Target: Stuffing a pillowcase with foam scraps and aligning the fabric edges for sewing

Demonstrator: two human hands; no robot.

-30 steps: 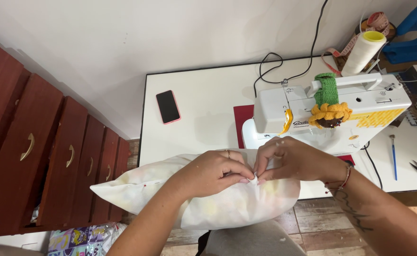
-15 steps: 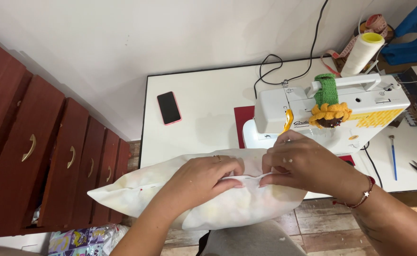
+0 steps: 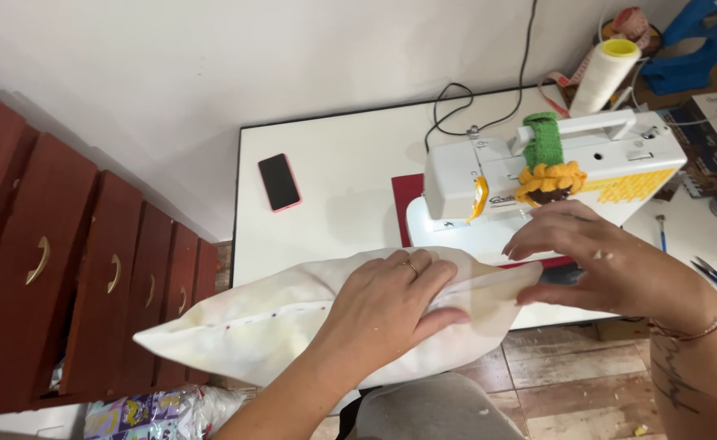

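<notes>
Left hand (image 3: 391, 305) grips the stuffed cream pillow (image 3: 244, 334); right hand (image 3: 611, 265) hovers open.

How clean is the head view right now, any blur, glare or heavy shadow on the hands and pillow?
Head view: evenly lit, no glare; the pillow and left hand are sharp; the right hand looks slightly soft at the fingertips; soft shadows fall under the sewing machine and beside the wooden drawers; the table edges bow slightly, as with a wide lens.
</notes>
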